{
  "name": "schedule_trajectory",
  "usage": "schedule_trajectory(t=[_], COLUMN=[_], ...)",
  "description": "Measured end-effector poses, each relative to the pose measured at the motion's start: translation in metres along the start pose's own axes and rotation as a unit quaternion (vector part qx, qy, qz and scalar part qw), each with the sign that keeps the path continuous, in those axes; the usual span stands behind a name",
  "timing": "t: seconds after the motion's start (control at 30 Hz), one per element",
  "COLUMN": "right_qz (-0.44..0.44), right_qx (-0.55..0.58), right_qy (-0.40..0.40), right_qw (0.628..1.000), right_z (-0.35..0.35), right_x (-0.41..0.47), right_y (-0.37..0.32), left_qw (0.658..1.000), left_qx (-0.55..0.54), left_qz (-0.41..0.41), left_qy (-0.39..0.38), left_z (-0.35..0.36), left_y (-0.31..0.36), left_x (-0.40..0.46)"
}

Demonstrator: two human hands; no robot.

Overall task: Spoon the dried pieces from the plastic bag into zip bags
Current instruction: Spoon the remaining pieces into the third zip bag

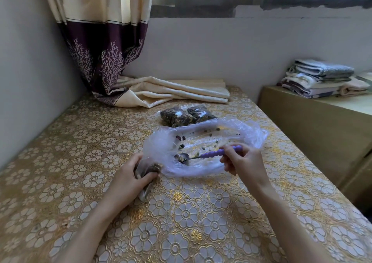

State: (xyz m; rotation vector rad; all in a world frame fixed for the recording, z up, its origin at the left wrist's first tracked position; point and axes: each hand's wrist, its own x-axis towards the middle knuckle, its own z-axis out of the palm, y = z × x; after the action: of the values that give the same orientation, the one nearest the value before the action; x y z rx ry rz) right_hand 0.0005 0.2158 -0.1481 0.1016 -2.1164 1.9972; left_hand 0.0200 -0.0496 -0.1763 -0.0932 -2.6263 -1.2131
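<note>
Gold floral embossed cloth covers the desk (60,182), with a cream and purple curtain (104,47) draped onto its far end. Nearer lies a crinkled clear plastic bag (251,129), spread wide, only scattered dried pieces (182,138) left inside. Behind it sit two filled zip bags (186,116), side by side. The left hand (128,177) grips a third zip bag (148,171) at the plastic bag's edge. The right hand (244,162) pinches a beaded purple spoon (209,154), its metal bowl loaded with pieces inside the plastic bag.
</note>
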Motion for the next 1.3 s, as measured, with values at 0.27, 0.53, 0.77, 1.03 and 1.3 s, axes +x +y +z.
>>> schedule_trajectory(t=[0.27,0.53,0.77,1.03,1.3], right_qz=[0.105,0.102,-0.025,-0.109,-0.076], right_qx=[0.108,0.185,0.196,0.089,0.153], right_qy=[-0.012,0.05,0.04,-0.106,-0.05], right_qw=[0.988,0.976,0.979,0.984,0.984], right_z=[0.003,-0.007,-0.003,0.016,0.008], right_x=[0.0,0.004,-0.007,-0.021,-0.011], right_y=[-0.003,-0.008,-0.02,-0.026,-0.019], left_qw=[0.995,0.991,0.989,0.992,0.994], left_qx=[0.094,0.13,0.144,0.121,0.106], left_qz=[0.018,0.03,0.038,0.015,-0.008], left_qy=[-0.014,-0.016,0.005,0.004,0.004], left_z=[0.005,0.009,0.012,0.012,0.01], left_y=[-0.004,-0.007,-0.01,-0.009,-0.009], left_x=[0.001,0.003,0.005,0.006,0.005])
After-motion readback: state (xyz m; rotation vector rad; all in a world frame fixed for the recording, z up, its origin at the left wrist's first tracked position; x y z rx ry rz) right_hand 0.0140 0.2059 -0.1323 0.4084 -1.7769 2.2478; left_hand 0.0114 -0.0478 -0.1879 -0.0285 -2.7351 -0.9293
